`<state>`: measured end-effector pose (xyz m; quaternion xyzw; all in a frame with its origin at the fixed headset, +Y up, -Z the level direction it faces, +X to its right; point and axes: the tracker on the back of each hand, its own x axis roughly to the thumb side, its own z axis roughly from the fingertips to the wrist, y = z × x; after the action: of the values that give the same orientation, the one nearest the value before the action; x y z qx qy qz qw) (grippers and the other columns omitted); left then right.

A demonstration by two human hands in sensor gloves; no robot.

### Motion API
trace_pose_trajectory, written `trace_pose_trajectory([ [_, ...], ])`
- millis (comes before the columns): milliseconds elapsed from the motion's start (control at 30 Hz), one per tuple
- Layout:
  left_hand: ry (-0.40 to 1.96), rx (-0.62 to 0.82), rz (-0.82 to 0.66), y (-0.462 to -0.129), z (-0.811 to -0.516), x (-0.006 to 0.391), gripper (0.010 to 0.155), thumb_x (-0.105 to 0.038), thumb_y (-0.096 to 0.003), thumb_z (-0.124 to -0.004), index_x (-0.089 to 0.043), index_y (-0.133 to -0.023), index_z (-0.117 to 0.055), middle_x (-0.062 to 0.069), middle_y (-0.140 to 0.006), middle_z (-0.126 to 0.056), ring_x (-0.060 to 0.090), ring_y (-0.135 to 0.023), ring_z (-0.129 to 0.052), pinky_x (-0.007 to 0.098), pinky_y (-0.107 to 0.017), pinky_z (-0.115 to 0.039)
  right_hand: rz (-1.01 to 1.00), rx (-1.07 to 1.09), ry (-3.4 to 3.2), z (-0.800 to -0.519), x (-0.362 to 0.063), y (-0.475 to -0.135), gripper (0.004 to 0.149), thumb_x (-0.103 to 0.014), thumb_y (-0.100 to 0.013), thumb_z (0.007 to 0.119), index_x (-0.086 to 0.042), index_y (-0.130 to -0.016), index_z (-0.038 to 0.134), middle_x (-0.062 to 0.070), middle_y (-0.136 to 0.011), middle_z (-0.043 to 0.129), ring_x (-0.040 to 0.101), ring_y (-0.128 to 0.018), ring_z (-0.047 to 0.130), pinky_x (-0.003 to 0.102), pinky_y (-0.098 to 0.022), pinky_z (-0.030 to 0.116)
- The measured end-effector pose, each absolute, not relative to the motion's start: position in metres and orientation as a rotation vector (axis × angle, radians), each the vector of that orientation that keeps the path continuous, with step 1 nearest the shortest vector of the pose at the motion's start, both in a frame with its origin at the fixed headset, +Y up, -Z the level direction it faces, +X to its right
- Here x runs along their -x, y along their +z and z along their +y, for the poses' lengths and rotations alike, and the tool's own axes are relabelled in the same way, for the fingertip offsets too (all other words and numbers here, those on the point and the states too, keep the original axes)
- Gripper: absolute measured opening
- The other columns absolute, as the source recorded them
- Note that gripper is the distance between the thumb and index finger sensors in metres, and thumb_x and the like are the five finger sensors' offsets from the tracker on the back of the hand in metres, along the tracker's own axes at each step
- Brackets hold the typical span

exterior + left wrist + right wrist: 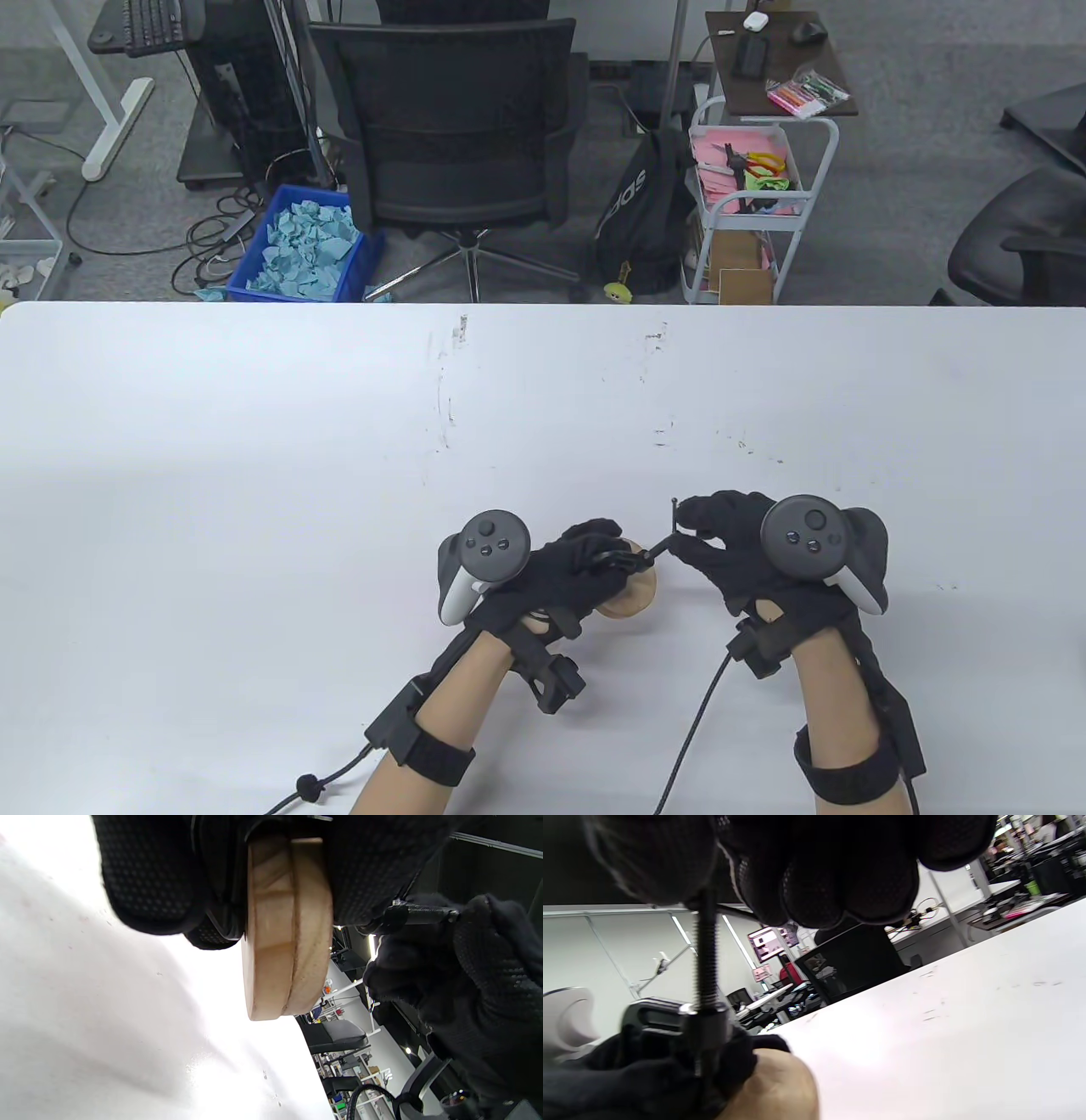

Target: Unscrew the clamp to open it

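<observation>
The left hand (pixel 585 569) grips the clamp (pixel 618 560) and its wooden discs (pixel 288 929) above the surface (pixel 254 475), steadying them so the right hand (pixel 721 543) can pinch and turn the screw (pixel 706 955).

Beyond the table's (pixel 254 424) far edge stands a black office chair (pixel 450 144). Left of the chair sits a blue bin (pixel 301 246) of pale blue scraps; right of it a black bag (pixel 640 221), then a white cart (pixel 751 212) holding pink sheets and scissors.
</observation>
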<state>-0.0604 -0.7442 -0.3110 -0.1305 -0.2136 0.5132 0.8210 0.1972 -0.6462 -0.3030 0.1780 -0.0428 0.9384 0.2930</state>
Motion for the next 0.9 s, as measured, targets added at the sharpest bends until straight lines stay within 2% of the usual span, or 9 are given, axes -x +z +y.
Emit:
trace_pose_trajectory([
  [200,1.103,0.29,-0.452,-0.311,-0.745,0.06,0.039,-0.037,-0.0504,-0.085,-0.028,-0.088,-0.082,0.011,-0.11,-0.063,0.024,-0.065,-0.105,0.022,-0.048,-0.096,-0.121,-0.596,2.423,-0.644,-0.187,-0.3,0.047,-0.032,-0.042,0.079,-0.026,-0.089,0.077,0.002,-0.085,0.078,0.032,-0.069,0.086,0.056,-0.06,0.064],
  [333,1.116,0.298,-0.448,-0.311,-0.746,0.061,0.039,-0.037,-0.0503,-0.085,-0.028,-0.088,-0.082,0.011,-0.11,-0.063,0.024,-0.065,-0.105,0.022,-0.048,-0.096,-0.115,-0.635,2.4,-0.643,-0.181,-0.298,0.04,-0.023,-0.042,0.078,-0.03,-0.081,0.082,0.002,-0.088,0.076,0.032,-0.072,0.086,0.056,-0.061,0.064],
  [467,1.126,0.302,-0.441,-0.312,-0.746,0.062,0.039,-0.037,-0.0504,-0.085,-0.028,-0.088,-0.082,0.011,-0.11,-0.063,0.024,-0.065,-0.105,0.022,-0.048,-0.096,-0.117,-0.648,2.389,-0.643,-0.18,-0.298,0.035,-0.018,-0.042,0.076,-0.032,-0.073,0.087,0.001,-0.09,0.074,0.031,-0.074,0.086,0.055,-0.061,0.064],
  [700,1.12,0.303,-0.434,-0.313,-0.747,0.065,0.039,-0.037,-0.0503,-0.086,-0.028,-0.088,-0.083,0.011,-0.11,-0.063,0.024,-0.065,-0.105,0.022,-0.048,-0.096,-0.107,-0.652,2.377,-0.644,-0.18,-0.299,0.033,-0.015,-0.042,0.075,-0.031,-0.067,0.089,0.001,-0.091,0.075,0.03,-0.076,0.088,0.053,-0.063,0.066],
  [767,1.127,0.297,-0.427,-0.314,-0.746,0.068,0.039,-0.037,-0.0505,-0.085,-0.028,-0.088,-0.082,0.011,-0.11,-0.063,0.024,-0.065,-0.105,0.023,-0.048,-0.096,-0.152,-0.634,2.344,-0.643,-0.182,-0.299,0.035,-0.015,-0.042,0.076,-0.031,-0.07,0.088,0.002,-0.093,0.074,0.031,-0.077,0.088,0.053,-0.063,0.066],
  [900,1.16,0.27,-0.41,-0.317,-0.74,0.078,0.039,-0.037,-0.0506,-0.085,-0.028,-0.089,-0.082,0.01,-0.11,-0.062,0.024,-0.066,-0.105,0.022,-0.048,-0.095,-0.192,-0.54,2.298,-0.646,-0.194,-0.303,0.049,-0.019,-0.043,0.077,-0.032,-0.09,0.076,0.003,-0.093,0.073,0.03,-0.075,0.089,0.051,-0.062,0.067],
])
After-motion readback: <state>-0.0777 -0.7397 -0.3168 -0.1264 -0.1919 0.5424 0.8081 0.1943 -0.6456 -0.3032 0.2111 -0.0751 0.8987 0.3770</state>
